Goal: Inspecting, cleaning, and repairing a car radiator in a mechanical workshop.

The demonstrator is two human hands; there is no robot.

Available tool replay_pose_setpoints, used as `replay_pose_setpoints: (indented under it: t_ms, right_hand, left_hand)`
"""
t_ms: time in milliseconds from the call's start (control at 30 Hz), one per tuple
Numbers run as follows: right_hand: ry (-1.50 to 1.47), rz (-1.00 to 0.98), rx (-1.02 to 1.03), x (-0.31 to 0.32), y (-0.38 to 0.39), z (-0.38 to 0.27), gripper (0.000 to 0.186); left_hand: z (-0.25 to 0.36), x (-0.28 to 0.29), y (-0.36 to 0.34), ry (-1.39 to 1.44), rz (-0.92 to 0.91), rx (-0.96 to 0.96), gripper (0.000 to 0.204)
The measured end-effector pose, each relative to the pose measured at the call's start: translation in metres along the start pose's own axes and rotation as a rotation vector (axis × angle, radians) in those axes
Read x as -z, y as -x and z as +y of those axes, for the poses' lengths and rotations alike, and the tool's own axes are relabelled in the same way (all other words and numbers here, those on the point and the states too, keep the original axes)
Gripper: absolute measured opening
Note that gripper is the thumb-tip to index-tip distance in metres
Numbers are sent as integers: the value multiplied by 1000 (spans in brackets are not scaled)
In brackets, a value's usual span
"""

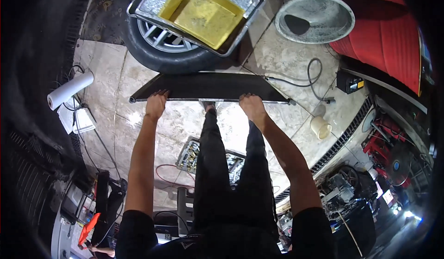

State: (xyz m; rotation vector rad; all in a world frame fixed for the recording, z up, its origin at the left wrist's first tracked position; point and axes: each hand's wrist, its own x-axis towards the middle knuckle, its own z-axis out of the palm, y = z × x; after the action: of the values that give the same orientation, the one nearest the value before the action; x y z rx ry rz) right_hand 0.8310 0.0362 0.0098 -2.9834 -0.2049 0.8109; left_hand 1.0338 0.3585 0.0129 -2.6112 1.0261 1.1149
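A wide, flat black panel (203, 86), which looks like a car radiator or condenser, spans the space in front of me. Along its near side runs a thin silver edge with small fittings at the ends. My left hand (157, 102) is closed round this edge left of the middle. Farther right, my right hand (252, 105) grips the same edge, fingers curled over the top. The undersides of both grips are hidden. Just beyond the panel lies a tyre on a spoked wheel (162, 58), bearing a silver tray (138, 4) with a yellow tub (224, 34) in it.
At the far right stands a grey basin (335, 25), beside red fabric (384, 41). A black hose (317, 74), a battery (349, 82) and a pale cup (320, 127) are on the right. A white roll (69, 90) lies left. Near my legs is an open toolbox (188, 156).
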Motion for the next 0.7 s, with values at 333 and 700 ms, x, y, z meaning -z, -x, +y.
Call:
replay_pose_setpoints:
  t_ms: [333,700]
  right_hand:
    - [-82,-50,-110,7,-52,-17,7]
    - [-194,-70,-329,-5,-68,10,21]
  left_hand:
    - [-70,-11,-34,-135,173,-201,35]
    - [-58,-9,-54,-148,282,-205,24]
